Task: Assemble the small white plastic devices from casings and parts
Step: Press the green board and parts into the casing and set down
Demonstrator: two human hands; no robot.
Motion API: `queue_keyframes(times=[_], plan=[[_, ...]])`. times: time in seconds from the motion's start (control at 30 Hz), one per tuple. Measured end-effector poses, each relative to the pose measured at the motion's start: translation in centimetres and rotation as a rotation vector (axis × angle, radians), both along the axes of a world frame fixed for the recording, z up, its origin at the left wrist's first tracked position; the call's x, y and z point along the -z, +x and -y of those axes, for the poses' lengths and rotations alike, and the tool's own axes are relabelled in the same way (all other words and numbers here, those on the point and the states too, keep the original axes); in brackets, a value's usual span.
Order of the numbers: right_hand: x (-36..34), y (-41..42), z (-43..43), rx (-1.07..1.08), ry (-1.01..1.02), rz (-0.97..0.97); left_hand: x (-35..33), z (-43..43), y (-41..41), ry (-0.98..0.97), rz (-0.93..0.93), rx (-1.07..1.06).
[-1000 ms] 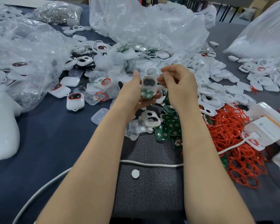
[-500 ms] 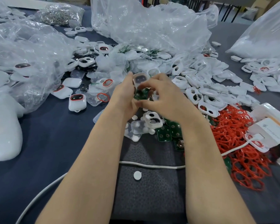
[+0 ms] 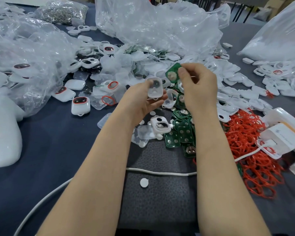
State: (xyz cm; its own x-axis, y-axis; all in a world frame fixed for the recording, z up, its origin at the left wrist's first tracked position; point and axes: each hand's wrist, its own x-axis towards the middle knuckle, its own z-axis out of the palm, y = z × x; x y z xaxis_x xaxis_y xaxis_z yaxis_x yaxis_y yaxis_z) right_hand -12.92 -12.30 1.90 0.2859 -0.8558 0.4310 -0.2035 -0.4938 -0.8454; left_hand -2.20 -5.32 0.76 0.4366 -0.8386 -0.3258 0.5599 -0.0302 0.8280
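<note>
My left hand (image 3: 143,101) holds a small white casing (image 3: 154,87) upright, its hollow side facing me. My right hand (image 3: 197,86) pinches a green circuit board (image 3: 173,74) with a round metal contact, just up and right of the casing and apart from it. Below my hands lie more green boards (image 3: 180,135), a white front casing with two holes (image 3: 160,125) and clear plastic pieces (image 3: 143,133). Finished white devices with red rings (image 3: 80,104) lie to the left.
Heaps of white casings (image 3: 237,92) cover the far and right table. Red rubber rings (image 3: 252,150) pile up at right beside a white charger box (image 3: 283,135). Clear plastic bags (image 3: 157,26) stand behind. A white cable (image 3: 160,172) and a white round button (image 3: 144,182) lie on the dark mat.
The green board sat inside the casing a second ago. My right hand has pulled it out and lifted it up and to the right, while my left hand keeps the casing.
</note>
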Motion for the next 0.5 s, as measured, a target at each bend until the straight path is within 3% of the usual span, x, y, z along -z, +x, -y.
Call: queue_keyframes(times=[0.2,0.5], plan=[[0.42,-0.03,0.55,0.075,0.065,0.078,0.40,-0.10,-0.15,0.000,0.140,0.053],[0.68,0.01,0.78,0.105,0.059,0.066,0.51,-0.02,-0.17,-0.030,0.182,0.039]])
